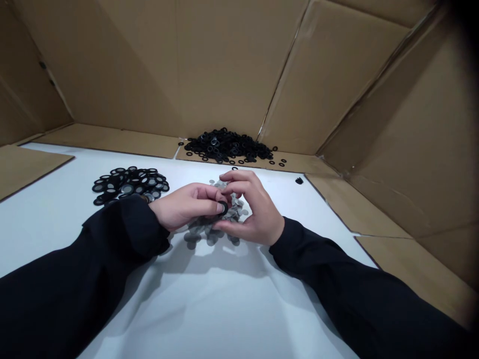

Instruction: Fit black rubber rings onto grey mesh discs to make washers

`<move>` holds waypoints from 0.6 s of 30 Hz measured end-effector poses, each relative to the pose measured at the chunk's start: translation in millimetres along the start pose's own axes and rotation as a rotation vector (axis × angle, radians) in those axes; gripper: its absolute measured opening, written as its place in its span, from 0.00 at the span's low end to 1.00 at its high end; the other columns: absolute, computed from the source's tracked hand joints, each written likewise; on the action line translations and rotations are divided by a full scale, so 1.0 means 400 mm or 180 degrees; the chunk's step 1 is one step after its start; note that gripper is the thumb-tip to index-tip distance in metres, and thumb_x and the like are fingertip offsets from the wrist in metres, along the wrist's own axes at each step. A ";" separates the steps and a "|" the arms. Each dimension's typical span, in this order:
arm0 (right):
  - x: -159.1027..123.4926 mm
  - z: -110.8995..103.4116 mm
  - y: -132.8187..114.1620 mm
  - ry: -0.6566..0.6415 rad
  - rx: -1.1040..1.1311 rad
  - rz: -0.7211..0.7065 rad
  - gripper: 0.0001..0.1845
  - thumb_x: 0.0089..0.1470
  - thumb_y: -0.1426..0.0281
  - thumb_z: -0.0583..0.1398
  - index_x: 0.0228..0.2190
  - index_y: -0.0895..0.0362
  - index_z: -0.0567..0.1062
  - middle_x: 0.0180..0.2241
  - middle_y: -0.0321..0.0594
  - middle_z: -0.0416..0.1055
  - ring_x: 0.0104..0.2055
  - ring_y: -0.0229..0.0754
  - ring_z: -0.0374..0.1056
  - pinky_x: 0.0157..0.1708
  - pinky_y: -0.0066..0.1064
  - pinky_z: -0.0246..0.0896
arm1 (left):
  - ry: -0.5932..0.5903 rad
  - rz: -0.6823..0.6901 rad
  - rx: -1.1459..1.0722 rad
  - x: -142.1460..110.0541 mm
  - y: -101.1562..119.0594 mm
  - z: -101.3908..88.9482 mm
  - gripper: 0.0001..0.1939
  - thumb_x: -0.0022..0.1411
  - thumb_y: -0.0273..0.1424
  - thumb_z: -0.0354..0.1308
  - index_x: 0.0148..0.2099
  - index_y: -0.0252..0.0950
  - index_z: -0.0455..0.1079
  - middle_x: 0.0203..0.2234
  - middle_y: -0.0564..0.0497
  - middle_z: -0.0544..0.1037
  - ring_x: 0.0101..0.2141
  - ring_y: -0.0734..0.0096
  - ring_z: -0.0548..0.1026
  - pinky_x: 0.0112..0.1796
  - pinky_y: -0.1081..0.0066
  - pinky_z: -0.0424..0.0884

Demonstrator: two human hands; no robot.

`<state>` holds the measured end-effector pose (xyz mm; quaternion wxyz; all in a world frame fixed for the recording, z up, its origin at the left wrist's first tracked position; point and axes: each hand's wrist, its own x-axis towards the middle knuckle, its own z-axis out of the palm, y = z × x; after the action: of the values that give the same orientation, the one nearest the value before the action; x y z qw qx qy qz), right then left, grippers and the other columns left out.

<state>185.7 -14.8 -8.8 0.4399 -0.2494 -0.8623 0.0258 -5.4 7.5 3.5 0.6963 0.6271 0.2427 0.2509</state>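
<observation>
At the middle of a white work surface (239,304), a loose pile of small grey discs (211,232) lies under both hands. The left hand (183,204) comes in from the left of the pile, its thumb and forefinger pinching a black ring (223,208) just above the discs. The right hand (256,207) curves over the pile's right side, fingers arched and thumb low beside the ring; whether it grips anything cannot be told. Black sleeves (123,229) cover both forearms. Beyond the pile to the left sits a flat cluster of black rings with grey centres (129,184). Straight beyond the pile, a heap of smaller black rings (228,145) rests on a cardboard flap (299,164). One small black piece (299,180) lies farther right. Cardboard walls (232,65) enclose the surface on three sides, forming a boxlike booth.
</observation>
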 end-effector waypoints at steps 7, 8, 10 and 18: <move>-0.004 0.003 -0.002 -0.0047 0.0068 -0.0060 0.17 0.50 0.69 0.63 0.43 0.51 0.71 0.51 0.47 0.62 0.52 0.50 0.63 0.46 0.45 0.67 | -0.0119 -0.0052 -0.0006 -0.004 0.000 -0.001 0.04 0.55 0.28 0.60 0.33 0.32 0.71 0.28 0.49 0.72 0.29 0.72 0.70 0.33 0.71 0.67; -0.005 0.002 -0.001 -0.0081 0.0064 -0.0091 0.18 0.50 0.70 0.63 0.45 0.51 0.71 0.52 0.47 0.61 0.52 0.50 0.62 0.45 0.46 0.67 | -0.0124 -0.0045 0.0010 -0.004 -0.001 -0.003 0.04 0.55 0.28 0.60 0.33 0.32 0.71 0.28 0.49 0.73 0.30 0.71 0.70 0.34 0.70 0.67; -0.006 0.000 0.001 -0.0141 0.0038 -0.0131 0.19 0.51 0.70 0.62 0.46 0.50 0.71 0.53 0.47 0.61 0.53 0.51 0.61 0.45 0.46 0.67 | -0.0099 -0.0007 0.0087 -0.003 -0.003 -0.005 0.05 0.56 0.29 0.60 0.34 0.31 0.71 0.29 0.48 0.73 0.30 0.70 0.71 0.34 0.70 0.68; -0.006 0.003 0.005 -0.0085 0.0009 -0.0107 0.26 0.49 0.68 0.63 0.51 0.51 0.69 0.53 0.49 0.61 0.54 0.52 0.61 0.47 0.48 0.66 | 0.0080 0.0083 0.0360 -0.001 -0.005 -0.009 0.04 0.57 0.27 0.59 0.36 0.33 0.72 0.27 0.51 0.73 0.28 0.74 0.69 0.31 0.73 0.66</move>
<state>186.8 -14.1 -11.6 0.4290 -0.2340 -0.8722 0.0230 -8.0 9.9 1.2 0.6534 0.6653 0.2571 0.2537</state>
